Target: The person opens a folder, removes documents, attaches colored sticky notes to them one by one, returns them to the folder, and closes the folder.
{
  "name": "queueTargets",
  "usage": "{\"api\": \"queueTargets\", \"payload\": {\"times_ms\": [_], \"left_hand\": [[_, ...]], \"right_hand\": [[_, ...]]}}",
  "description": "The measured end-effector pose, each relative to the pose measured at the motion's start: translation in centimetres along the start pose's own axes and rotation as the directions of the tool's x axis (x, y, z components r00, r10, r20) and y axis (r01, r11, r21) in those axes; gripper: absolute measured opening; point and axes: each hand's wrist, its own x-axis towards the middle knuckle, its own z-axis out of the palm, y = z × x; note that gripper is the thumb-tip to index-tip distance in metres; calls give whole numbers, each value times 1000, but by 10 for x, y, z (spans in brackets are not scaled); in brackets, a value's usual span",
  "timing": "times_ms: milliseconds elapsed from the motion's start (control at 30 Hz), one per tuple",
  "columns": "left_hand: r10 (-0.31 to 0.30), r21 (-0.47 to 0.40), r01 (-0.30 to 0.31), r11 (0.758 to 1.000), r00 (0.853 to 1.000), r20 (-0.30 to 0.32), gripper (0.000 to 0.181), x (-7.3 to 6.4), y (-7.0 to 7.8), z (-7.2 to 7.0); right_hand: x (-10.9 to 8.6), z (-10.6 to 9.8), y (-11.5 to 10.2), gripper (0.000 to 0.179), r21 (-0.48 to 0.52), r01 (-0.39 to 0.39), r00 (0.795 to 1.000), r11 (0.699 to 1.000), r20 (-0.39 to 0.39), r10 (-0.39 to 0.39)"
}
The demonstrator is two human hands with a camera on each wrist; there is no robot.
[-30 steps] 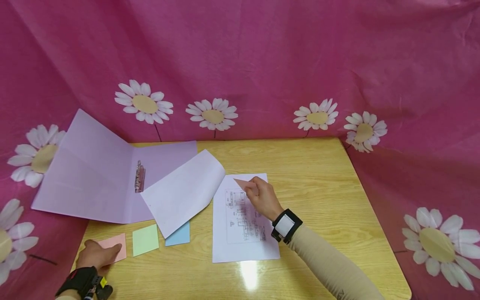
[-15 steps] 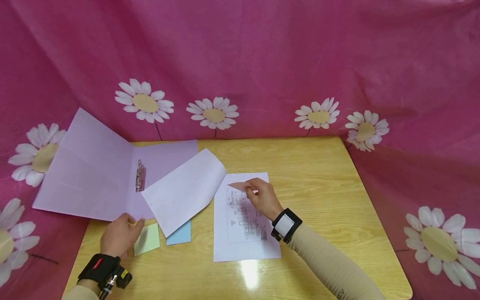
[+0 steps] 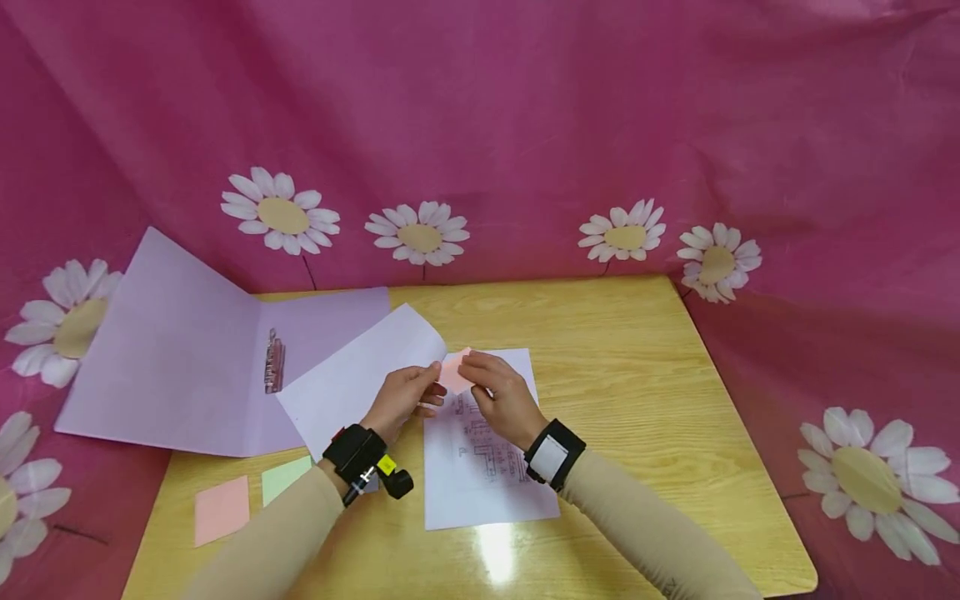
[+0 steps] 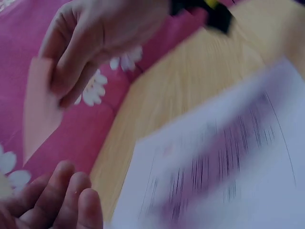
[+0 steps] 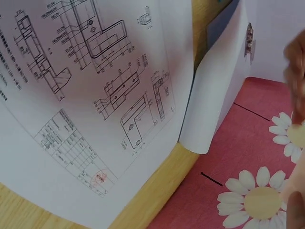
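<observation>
Over the top of a sheet with a printed technical drawing (image 3: 491,500), my right hand (image 3: 508,402) pinches a pink sticky note (image 3: 454,373) by one side. My left hand (image 3: 399,402) has its fingertips right at the note's other edge in the head view. In the left wrist view the left fingers (image 4: 78,198) are loosely bent and hold nothing, just below the note's lower corner. Line drawings (image 5: 114,90) fill much of the right wrist view, where the left hand blurs at the edge.
An open lilac ring binder (image 3: 172,358) stands at the back left. One curled white sheet (image 3: 341,396) lies across it, reaching the drawing. A pink note (image 3: 222,511) and a green note (image 3: 281,481) lie in front, the green one partly behind the left sleeve (image 3: 277,533).
My left hand has swung from the pink note at the front left across to my right hand. The note in the right hand has turned, its face now showing.
</observation>
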Motion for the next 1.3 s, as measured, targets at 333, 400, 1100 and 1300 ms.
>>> {"api": "queueTargets", "payload": {"times_ms": [333, 400, 1100, 1300], "left_hand": [[90, -24, -95, 995, 986, -138, 12, 13, -4, 19], [117, 4, -117, 993, 984, -133, 12, 15, -5, 17], [207, 319, -181, 930, 977, -49, 27, 30, -24, 25], [328, 520, -228, 823, 938, -109, 37, 39, -37, 36]], "right_hand": [[-8, -1, 2, 37, -6, 20, 1000, 1000, 2, -20], [-6, -4, 6, 39, 22, -16, 998, 1000, -62, 17], [-14, 1, 40, 11, 216, -573, 818, 790, 96, 567], [-13, 5, 55, 23, 169, -649, 761, 742, 151, 631]]}}
